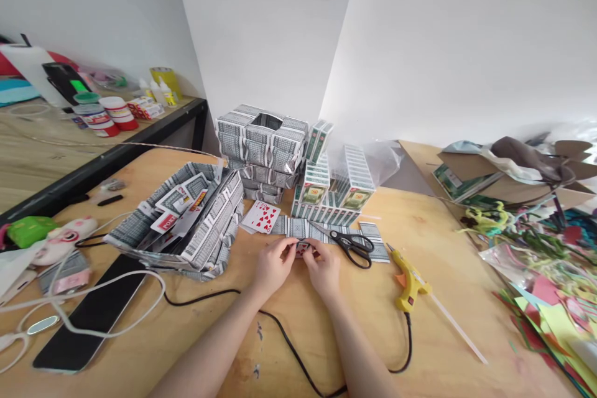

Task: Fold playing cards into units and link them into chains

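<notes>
One playing card (303,249), its face showing red pips, sits low over the wooden table (441,230) between our left hand (274,263) and our right hand (323,266), just short of a row of patterned-back cards (298,227) lying flat. Both our hands pinch it, thumbs and fingertips drawn close on either side, though the fingers cover so much that we cannot tell whether it is one layer or several, or how far it is bent. We would expect it to weigh almost nothing, and to be thin and springy: stiff enough to keep an edge, yet quick to spring open if we ease off a fold. Its coated face is probably a little slippery, so we do best with the pads near the two ends, pressing lightly and evenly; a hard squeeze in the middle would likely leave a crease that stays. Tearing seems a small risk, and kinked corners a likelier one. The loose heart cards (263,217) to the left, fanned over one another, should slide apart easily, so we would lift those by their edges. Black-handled scissors (357,247) lie just beyond our right hand, partly over the patterned-back cards, and the yellow glue gun (411,286) rests farther right; we would keep fingers clear of its nozzle, which may be hot.
</notes>
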`<state>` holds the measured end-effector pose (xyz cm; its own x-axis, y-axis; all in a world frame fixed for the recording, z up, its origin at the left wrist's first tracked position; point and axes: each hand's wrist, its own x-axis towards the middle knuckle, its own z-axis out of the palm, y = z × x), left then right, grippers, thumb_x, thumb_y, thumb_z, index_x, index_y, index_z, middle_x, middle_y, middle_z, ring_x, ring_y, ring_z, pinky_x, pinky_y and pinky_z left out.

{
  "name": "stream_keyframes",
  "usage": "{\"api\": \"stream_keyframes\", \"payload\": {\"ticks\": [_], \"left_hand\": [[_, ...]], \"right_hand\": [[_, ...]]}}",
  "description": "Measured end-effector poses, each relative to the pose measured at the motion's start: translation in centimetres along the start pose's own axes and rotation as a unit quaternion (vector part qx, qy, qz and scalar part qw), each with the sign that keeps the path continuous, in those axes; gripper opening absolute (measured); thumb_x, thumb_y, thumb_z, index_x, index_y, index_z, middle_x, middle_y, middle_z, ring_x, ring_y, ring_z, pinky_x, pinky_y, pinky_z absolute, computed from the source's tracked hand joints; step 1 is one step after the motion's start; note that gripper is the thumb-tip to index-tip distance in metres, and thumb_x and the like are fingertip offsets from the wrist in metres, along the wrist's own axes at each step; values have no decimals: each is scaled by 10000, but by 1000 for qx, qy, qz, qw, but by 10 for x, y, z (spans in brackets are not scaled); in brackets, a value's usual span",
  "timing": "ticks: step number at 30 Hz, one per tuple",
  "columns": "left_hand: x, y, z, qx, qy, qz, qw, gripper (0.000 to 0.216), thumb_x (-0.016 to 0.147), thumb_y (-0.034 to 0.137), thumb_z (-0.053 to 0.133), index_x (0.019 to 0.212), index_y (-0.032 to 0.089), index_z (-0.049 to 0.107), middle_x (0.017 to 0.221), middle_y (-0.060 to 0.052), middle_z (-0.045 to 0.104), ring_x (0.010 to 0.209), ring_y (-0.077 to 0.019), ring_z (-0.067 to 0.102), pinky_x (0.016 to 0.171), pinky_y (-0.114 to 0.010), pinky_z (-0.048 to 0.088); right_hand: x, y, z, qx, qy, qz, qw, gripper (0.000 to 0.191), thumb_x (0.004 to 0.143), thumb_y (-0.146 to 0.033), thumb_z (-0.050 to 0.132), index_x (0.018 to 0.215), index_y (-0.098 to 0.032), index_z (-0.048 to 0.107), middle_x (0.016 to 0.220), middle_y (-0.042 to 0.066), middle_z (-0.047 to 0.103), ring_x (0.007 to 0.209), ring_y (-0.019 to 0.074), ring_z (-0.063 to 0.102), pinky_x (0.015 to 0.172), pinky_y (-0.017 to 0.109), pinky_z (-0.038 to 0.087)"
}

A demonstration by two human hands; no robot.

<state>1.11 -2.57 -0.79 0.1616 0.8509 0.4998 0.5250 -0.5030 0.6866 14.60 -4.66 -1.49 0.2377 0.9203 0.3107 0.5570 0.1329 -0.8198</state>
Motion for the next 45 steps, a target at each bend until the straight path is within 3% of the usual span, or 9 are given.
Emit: {"api": "stream_keyframes", "payload": {"ticks": [5, 8, 15, 18, 23, 26, 30, 36, 45], "left_hand": [[0, -1, 0, -49, -1, -53, 997, 168, 802, 225, 490, 911, 206, 615, 869, -33, 689, 771, -149, 648, 707, -259, 517], [3, -2, -2, -99, 12, -115, 988, 174, 790, 223, 495, 909, 185, 616, 840, -37, 686, 719, -139, 644, 659, -238, 515], [11, 0, 0, -204, 35, -219, 953, 209, 781, 262, 501, 893, 140, 628, 789, -51, 680, 669, -132, 623, 603, -233, 504], [9, 3, 5, -234, 31, -227, 945, 215, 785, 269, 503, 904, 140, 626, 825, -65, 685, 707, -143, 633, 634, -250, 511], [7, 6, 5, -231, 29, -211, 949, 202, 808, 234, 477, 934, 149, 611, 872, -77, 685, 791, -163, 642, 724, -292, 514], [7, 7, 2, -213, 19, -193, 957, 209, 823, 228, 461, 955, 162, 609, 882, -67, 682, 796, -159, 640, 720, -284, 515], [6, 9, 0, -199, -26, -154, 967, 213, 832, 261, 466, 957, 177, 617, 924, -64, 674, 823, -163, 632, 715, -278, 515], [5, 15, -2, -194, -84, -79, 974, 244, 793, 229, 531, 1027, 198, 590, 1050, -64, 630, 975, -183, 581, 856, -333, 473], [5, 7, 3, -110, -41, -57, 991, 211, 833, 188, 427, 940, 198, 608, 923, -55, 663, 864, -169, 613, 775, -307, 488]], "right_hand": [[6, 1, -7, 110, -31, 57, 992, 257, 763, -290, 493, 904, -164, 667, 686, 35, 670, 519, 140, 559, 503, 248, 450], [12, -1, -13, 228, -91, 121, 962, 303, 765, -364, 524, 936, -152, 655, 585, 6, 615, 454, 125, 512, 439, 239, 422], [17, 0, -15, 361, -186, 176, 897, 290, 685, -440, 652, 660, -156, 599, 564, -14, 574, 474, 107, 509, 501, 244, 437], [14, 0, -12, 419, -229, 203, 855, 293, 678, -435, 665, 676, -156, 577, 627, 2, 593, 564, 123, 548, 569, 259, 457], [8, -11, -8, 525, -279, 245, 766, 291, 707, -389, 662, 895, -187, 573, 820, 35, 636, 699, 161, 606, 604, 295, 489], [5, -16, -8, 559, -287, 243, 739, 308, 725, -352, 656, 977, -193, 575, 879, 50, 643, 753, 171, 617, 627, 300, 499], [6, -13, -11, 557, -292, 252, 735, 310, 756, -409, 608, 970, -185, 587, 831, 48, 653, 717, 171, 621, 613, 305, 503], [11, -2, -13, 508, -270, 308, 757, 343, 787, -504, 517, 853, -179, 603, 738, 29, 645, 627, 145, 598, 549, 260, 478], [12, -8, -10, 509, -262, 326, 752, 333, 736, -486, 580, 774, -156, 615, 672, 29, 625, 583, 142, 566, 496, 238, 444]]}}
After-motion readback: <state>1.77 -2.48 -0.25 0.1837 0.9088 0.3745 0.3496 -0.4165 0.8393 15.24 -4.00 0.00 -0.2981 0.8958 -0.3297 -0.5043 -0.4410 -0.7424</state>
